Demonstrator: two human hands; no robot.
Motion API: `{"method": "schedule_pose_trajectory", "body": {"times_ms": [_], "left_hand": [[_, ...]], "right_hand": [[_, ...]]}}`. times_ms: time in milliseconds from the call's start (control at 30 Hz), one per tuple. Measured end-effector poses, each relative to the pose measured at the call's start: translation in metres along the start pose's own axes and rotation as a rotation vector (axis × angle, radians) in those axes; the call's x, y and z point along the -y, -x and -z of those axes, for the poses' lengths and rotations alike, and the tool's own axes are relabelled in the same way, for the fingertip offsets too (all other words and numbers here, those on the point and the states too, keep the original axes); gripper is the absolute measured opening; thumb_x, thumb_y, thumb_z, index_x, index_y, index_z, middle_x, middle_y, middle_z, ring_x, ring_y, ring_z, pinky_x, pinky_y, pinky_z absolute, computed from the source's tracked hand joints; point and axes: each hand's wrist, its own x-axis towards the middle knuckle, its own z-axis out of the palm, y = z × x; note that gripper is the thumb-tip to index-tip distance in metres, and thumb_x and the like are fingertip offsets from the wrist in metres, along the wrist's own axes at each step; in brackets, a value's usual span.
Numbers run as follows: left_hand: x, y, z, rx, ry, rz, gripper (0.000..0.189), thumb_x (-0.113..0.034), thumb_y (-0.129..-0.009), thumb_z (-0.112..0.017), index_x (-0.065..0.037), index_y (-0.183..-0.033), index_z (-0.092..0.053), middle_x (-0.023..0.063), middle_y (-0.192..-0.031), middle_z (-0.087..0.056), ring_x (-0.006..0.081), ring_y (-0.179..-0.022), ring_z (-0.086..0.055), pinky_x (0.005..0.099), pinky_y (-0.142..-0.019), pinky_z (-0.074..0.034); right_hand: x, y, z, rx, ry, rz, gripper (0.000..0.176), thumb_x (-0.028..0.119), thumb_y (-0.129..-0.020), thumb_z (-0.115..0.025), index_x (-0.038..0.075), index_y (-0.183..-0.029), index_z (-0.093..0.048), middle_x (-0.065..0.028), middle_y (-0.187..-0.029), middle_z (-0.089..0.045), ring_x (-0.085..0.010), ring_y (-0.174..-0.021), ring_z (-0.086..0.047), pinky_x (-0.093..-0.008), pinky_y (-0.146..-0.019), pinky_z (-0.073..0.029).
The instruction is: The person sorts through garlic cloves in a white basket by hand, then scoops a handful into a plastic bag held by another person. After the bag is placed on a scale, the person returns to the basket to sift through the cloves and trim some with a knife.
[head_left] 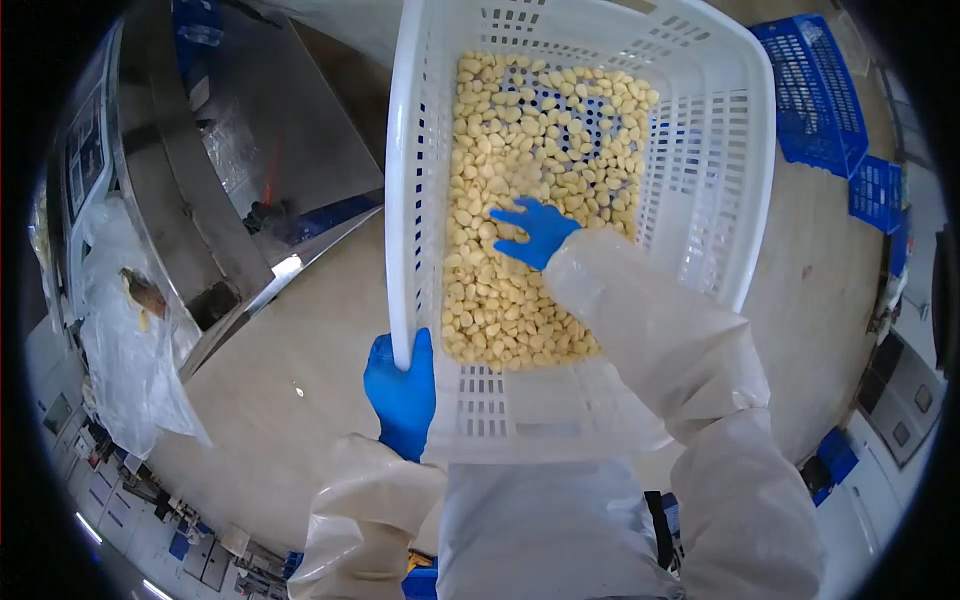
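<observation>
A large white perforated plastic basket (pixel 580 410) stands in front of me. Spread over its floor are many small pale-yellow pieces (pixel 500 300) that look like peeled garlic cloves, with the holed blue surface (pixel 585 125) showing between them near the far end. My left hand (pixel 402 395), in a blue glove, is closed around the basket's rim at the near left corner. Inside the basket, my blue-gloved right hand (pixel 538 233) has its fingers spread, touching the pieces around the middle of the layer. Pieces just beyond its fingertips are blurred.
On the left stands a stainless steel machine or bench (pixel 310 110), with a clear plastic bag (pixel 135 330) hanging at its side. Blue plastic crates (pixel 815 95) sit on the floor (pixel 800 260) at the right. More equipment lines the room's edges.
</observation>
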Motion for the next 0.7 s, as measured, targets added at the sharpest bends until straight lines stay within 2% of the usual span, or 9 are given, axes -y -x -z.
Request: {"method": "schedule_pose_trajectory", "body": {"times_ms": [100, 167, 200, 267, 333, 433, 567, 667, 700], "left_hand": [[0.003, 0.001, 0.0, -0.002, -0.005, -0.006, 0.024, -0.019, -0.081, -0.068, 0.0, -0.076, -0.056, 0.0088, -0.064, -0.054, 0.0187, -0.057, -0.052, 0.0334, -0.056, -0.042], [0.006, 0.0, -0.001, -0.006, 0.015, -0.013, 0.024, -0.019, -0.081, -0.068, 0.0, -0.076, -0.056, 0.0084, -0.064, -0.054, 0.0184, -0.057, -0.052, 0.0332, -0.056, -0.042], [0.008, 0.0, -0.001, -0.001, 0.03, -0.014, 0.023, -0.019, -0.081, -0.068, 0.0, -0.076, -0.056, 0.0082, -0.064, -0.054, 0.0179, -0.057, -0.051, 0.033, -0.055, -0.042], [-0.002, 0.001, -0.002, 0.006, 0.16, 0.081, 0.023, -0.018, -0.082, -0.067, 0.0, -0.075, -0.055, 0.0074, -0.064, -0.054, 0.0159, -0.058, -0.051, 0.032, -0.056, -0.042], [-0.002, 0.0, 0.001, 0.02, 0.094, 0.075, 0.023, -0.017, -0.082, -0.067, 0.0, -0.075, -0.055, 0.0073, -0.065, -0.055, 0.0152, -0.058, -0.051, 0.0316, -0.056, -0.042], [-0.003, 0.001, 0.0, 0.02, 0.044, 0.036, 0.022, -0.017, -0.082, -0.067, 0.001, -0.076, -0.055, 0.0075, -0.065, -0.055, 0.0149, -0.058, -0.051, 0.0313, -0.057, -0.042], [-0.007, 0.001, 0.0, 0.009, 0.054, 0.039, 0.021, -0.016, -0.082, -0.067, 0.001, -0.076, -0.055, 0.0081, -0.066, -0.055, 0.0157, -0.059, -0.051, 0.0317, -0.058, -0.043], [-0.003, 0.001, 0.0, 0.01, 0.064, -0.003, 0.021, -0.016, -0.082, -0.067, 0.001, -0.076, -0.055, 0.009, -0.067, -0.055, 0.0162, -0.061, -0.052, 0.0322, -0.059, -0.043], [-0.001, 0.002, 0.001, 0.016, 0.063, 0.008, 0.021, -0.016, -0.082, -0.067, 0.001, -0.077, -0.055, 0.0091, -0.068, -0.055, 0.0161, -0.061, -0.052, 0.0323, -0.059, -0.043]], "right_hand": [[0.008, -0.059, 0.03, -0.208, -0.181, 0.053, 0.064, 0.055, -0.083, -0.052, 0.033, -0.14, -0.034, -0.0087, -0.148, -0.026, -0.0358, -0.132, -0.03, -0.0504, -0.107, -0.029], [0.02, -0.113, 0.044, -0.381, -0.076, 0.048, 0.059, 0.046, -0.085, -0.054, 0.025, -0.138, -0.039, -0.0119, -0.147, -0.028, -0.0343, -0.13, -0.035, -0.0429, -0.105, -0.033], [0.016, -0.153, 0.036, -0.458, -0.087, 0.06, 0.059, 0.044, -0.084, -0.055, 0.025, -0.138, -0.039, -0.0122, -0.146, -0.031, -0.0341, -0.13, -0.034, -0.0428, -0.105, -0.033], [0.025, -0.173, 0.027, -0.583, -0.088, 0.051, 0.061, 0.041, -0.082, -0.057, 0.024, -0.137, -0.04, -0.0124, -0.143, -0.035, -0.0339, -0.13, -0.035, -0.0428, -0.105, -0.033], [0.028, -0.162, 0.01, -0.673, -0.055, 0.006, 0.061, 0.04, -0.08, -0.057, 0.023, -0.136, -0.041, -0.0121, -0.14, -0.039, -0.0337, -0.127, -0.037, -0.043, -0.105, -0.033], [0.021, -0.122, 0.001, -0.344, -0.086, -0.037, 0.06, 0.042, -0.078, -0.059, 0.022, -0.133, -0.045, -0.01, -0.137, -0.043, -0.0334, -0.123, -0.041, -0.0429, -0.103, -0.035], [0.009, -0.058, -0.008, -0.167, 0.006, -0.056, 0.052, 0.042, -0.081, -0.057, 0.025, -0.129, -0.049, -0.0079, -0.131, -0.048, -0.0317, -0.119, -0.043, -0.0428, -0.098, -0.04], [0.003, -0.01, -0.03, -0.156, 0.06, -0.029, 0.05, 0.044, -0.082, -0.056, 0.027, -0.128, -0.051, -0.0074, -0.132, -0.047, -0.0308, -0.119, -0.043, -0.0434, -0.1, -0.039], [0.0, 0.001, -0.033, -0.061, 0.026, -0.049, 0.05, 0.047, -0.081, -0.056, 0.027, -0.127, -0.052, -0.0058, -0.133, -0.047, -0.029, -0.121, -0.043, -0.0442, -0.101, -0.038]]}}
